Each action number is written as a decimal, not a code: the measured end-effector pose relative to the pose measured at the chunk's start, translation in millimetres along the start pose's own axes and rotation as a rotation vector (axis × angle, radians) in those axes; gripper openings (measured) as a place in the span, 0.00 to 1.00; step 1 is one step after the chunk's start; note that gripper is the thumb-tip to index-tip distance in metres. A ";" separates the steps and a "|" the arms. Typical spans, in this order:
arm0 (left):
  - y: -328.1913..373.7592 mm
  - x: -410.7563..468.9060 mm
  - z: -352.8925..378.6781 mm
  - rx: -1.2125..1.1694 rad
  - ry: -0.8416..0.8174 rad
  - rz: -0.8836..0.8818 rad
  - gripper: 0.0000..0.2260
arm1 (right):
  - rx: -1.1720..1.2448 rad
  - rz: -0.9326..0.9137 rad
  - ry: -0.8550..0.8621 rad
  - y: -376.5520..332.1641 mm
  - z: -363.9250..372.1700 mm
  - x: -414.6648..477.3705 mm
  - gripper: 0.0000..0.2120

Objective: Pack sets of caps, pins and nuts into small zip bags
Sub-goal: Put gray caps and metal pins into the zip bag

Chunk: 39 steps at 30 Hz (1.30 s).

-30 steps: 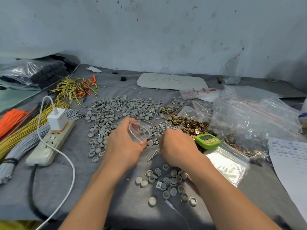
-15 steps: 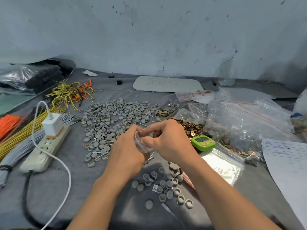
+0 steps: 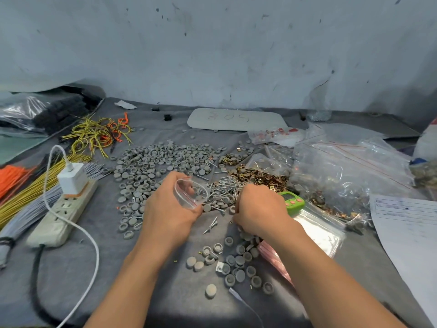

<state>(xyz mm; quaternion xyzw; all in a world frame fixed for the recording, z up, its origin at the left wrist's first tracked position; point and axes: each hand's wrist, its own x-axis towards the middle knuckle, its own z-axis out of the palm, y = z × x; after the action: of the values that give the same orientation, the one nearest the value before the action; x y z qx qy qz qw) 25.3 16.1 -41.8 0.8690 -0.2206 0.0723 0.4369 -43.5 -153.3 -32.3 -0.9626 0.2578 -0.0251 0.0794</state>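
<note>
Above the worktop [image 3: 165, 292], leftmost: pinching the small zip bag [image 3: 192, 192] with the left grip [image 3: 170, 209], mouth open beside the pins [image 3: 224, 188]. Rightward: curling the right grip [image 3: 257, 210] down among loose caps [image 3: 238, 259], contents impossible to tell. Easy to fumble a pin short of that narrow mouth.

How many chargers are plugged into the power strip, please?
1: the white charger sits at the far end of the power strip, left of the left hand; other sockets in view look empty.
</note>
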 end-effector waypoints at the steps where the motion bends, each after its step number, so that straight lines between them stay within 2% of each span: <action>1: -0.3 0.0 0.0 0.017 -0.005 0.004 0.19 | -0.021 -0.001 0.000 -0.5 3.4 -0.2 0.11; 3: -1.4 0.5 0.5 0.055 -0.019 0.010 0.20 | -0.033 -0.015 0.004 -1.5 7.1 -1.0 0.11; 5: -2.7 1.4 0.9 0.083 -0.034 0.010 0.21 | -0.022 -0.029 0.020 -3.6 6.9 -2.3 0.04; 7: -4.0 2.9 1.8 0.110 -0.045 0.012 0.21 | 0.040 -0.031 0.049 -3.8 2.8 -3.3 0.04; 9: -5.5 3.2 3.2 0.152 -0.061 0.015 0.21 | 0.200 -0.036 0.109 -3.0 -4.6 -3.3 0.04; 11: -5.5 1.9 5.6 0.184 -0.080 0.015 0.23 | 0.462 -0.071 0.155 -3.3 -12.1 -3.9 0.04; 14: -3.5 -0.1 9.2 0.185 -0.114 0.009 0.26 | 0.744 -0.170 0.125 -9.0 -18.7 -9.1 0.02; 18: -3.3 -0.7 9.0 0.131 -0.141 0.037 0.25 | 0.702 -0.270 0.074 -21.4 -16.8 -14.3 0.01; 24: -0.8 0.0 6.3 0.065 -0.145 0.034 0.21 | 0.742 -0.256 0.061 -26.0 -11.6 -13.1 0.06; 26: -0.2 0.1 5.7 0.015 -0.132 0.028 0.21 | 0.813 -0.237 0.093 -25.2 -13.6 -11.6 0.04; 29: 0.0 1.1 4.2 -0.063 -0.082 -0.008 0.18 | 0.886 -0.141 0.242 -13.4 -19.0 -3.5 0.04; 32: -1.0 4.8 -0.6 -0.198 -0.017 -0.062 0.17 | 0.714 -0.018 0.284 6.8 -23.3 5.3 0.05; 35: -2.9 7.2 -5.7 -0.349 0.010 -0.095 0.18 | 0.391 0.043 0.133 14.9 -16.7 13.1 0.07; 39: -7.6 9.2 -5.6 -0.365 0.052 -0.084 0.19 | 0.098 0.054 0.024 5.8 1.5 16.8 0.06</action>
<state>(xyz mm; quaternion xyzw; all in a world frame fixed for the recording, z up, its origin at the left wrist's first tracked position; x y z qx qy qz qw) 37.2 21.6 -41.0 0.7818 -0.1821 0.0352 0.5954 -31.7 -166.4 -34.6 -0.9499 0.2829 -0.0474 0.1241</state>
